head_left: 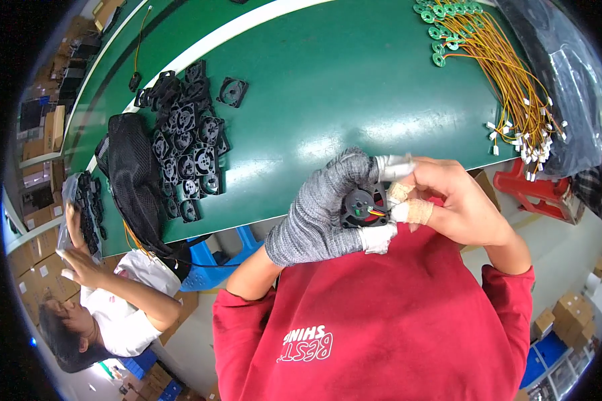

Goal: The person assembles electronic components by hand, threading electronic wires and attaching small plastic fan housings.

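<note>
My left hand (318,210), in a grey knit glove with white-wrapped fingertips, is closed around a small black cooling fan (358,202) in front of my chest. Short coloured wires (377,212) run from the fan's hub toward its right side. There my right hand (461,204), bare with taped fingertips, is pinched at the wire ends against the fan. The fingers partly cover the fan's frame and the ends of the wires.
Black fan frames (184,144) lie in a pile on the green table (328,80), beside a black mesh bag (132,174). Green ring boards with yellow wires (508,73) lie at right near plastic sheeting (568,73). Another person (114,301) works at left; a red stool (538,194) stands right.
</note>
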{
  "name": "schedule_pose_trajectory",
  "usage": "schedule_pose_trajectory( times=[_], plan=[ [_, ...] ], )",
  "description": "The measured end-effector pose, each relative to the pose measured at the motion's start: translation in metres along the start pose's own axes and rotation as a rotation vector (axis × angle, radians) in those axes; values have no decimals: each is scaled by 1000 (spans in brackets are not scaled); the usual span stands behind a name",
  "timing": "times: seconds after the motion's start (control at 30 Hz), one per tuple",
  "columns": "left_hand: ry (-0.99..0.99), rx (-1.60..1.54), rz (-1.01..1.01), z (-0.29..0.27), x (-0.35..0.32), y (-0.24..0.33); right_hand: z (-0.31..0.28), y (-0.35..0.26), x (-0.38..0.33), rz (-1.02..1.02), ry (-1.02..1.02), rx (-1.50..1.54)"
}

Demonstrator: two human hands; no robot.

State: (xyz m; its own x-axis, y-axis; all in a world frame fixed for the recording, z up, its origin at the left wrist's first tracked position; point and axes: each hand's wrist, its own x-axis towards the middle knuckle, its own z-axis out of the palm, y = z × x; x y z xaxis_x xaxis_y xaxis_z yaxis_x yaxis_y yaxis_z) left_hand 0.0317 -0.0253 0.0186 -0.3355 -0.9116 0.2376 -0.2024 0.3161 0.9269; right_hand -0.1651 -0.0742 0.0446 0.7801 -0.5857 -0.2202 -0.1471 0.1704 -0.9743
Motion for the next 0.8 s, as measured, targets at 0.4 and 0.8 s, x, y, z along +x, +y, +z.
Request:
schedule_pose_trajectory(
  times=[0.4,0.8],
  plan=[
    [14,-166,-113,5,-1,-8,12,8,-4,-333,279,-340],
    [-27,-159,-315,6,2,13,3,6,1,-601,284,-763]
  ],
)
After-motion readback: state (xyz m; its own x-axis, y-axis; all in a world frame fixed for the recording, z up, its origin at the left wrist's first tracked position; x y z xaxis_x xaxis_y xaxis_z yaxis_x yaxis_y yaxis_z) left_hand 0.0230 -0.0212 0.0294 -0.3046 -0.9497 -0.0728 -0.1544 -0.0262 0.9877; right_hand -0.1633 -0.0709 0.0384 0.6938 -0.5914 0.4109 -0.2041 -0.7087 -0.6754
